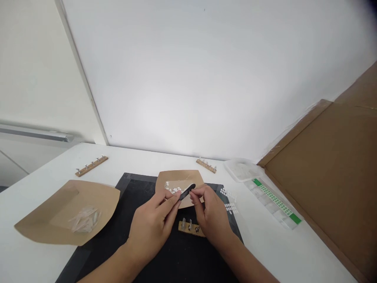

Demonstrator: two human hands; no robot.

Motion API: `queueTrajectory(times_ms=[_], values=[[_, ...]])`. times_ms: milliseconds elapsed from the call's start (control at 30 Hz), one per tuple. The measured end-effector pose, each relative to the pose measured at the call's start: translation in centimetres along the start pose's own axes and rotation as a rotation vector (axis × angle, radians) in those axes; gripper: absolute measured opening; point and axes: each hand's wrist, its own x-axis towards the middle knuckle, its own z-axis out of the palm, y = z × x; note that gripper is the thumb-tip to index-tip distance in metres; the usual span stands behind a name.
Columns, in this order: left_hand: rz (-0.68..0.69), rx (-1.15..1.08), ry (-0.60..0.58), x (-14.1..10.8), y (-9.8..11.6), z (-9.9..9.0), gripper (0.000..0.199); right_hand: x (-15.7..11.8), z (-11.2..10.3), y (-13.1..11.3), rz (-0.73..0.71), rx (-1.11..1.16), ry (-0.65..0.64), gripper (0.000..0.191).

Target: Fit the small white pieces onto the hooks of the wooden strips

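My left hand is closed around the lower end of a nail file, dark on one face and white along the edge. The file slants up to the right over a brown paper tray with small white bits in it. At the file's upper end, the fingers of my right hand pinch together; what lies between them is too small or hidden to make out. Below my hands, a wooden strip carries small metal holders with clear nail tips upright on some; my right hand covers its right end.
Another paper tray holds clear nail tips. Wooden strips with metal holders lie at the back. White dot stickers, a plastic container and a green-edged packet lie right, beside cardboard. A black mat covers the middle.
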Motion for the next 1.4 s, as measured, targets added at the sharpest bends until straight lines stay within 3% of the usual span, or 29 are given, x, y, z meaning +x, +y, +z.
queueTrajectory(times_ms=[267, 400, 767, 967, 1067, 1233, 1400], values=[[0.11, 0.186, -0.201, 0.5, -0.1, -1.1, 0.049, -0.2, -0.3, 0.9, -0.006, -0.023, -0.004, 0.01], [0.103, 0.159, -0.234, 0.9, -0.4, -2.0, 0.046, -0.3, -0.1, 1.1, -0.056, -0.122, -0.023, 0.011], [-0.176, -0.224, -0.369, 1.7, -0.4, -2.7, 0.034, -0.2, 0.0, 1.1, -0.114, -0.221, -0.002, 0.012], [-0.533, -0.669, -0.607, 2.8, 0.2, -3.0, 0.037, -0.5, -0.1, 1.4, -0.082, -0.183, -0.045, 0.014], [-0.612, -0.761, -0.578, 3.0, 0.5, -2.8, 0.038, -0.4, -0.2, 1.6, -0.059, -0.188, -0.073, 0.015], [-0.642, -0.669, -0.554, 2.9, 0.8, -2.6, 0.03, -0.4, 0.0, 1.4, -0.086, -0.198, -0.121, 0.016], [-0.54, -0.534, -0.514, 2.6, 1.0, -2.7, 0.026, -0.4, -0.6, 0.5, -0.119, -0.159, -0.145, 0.016]])
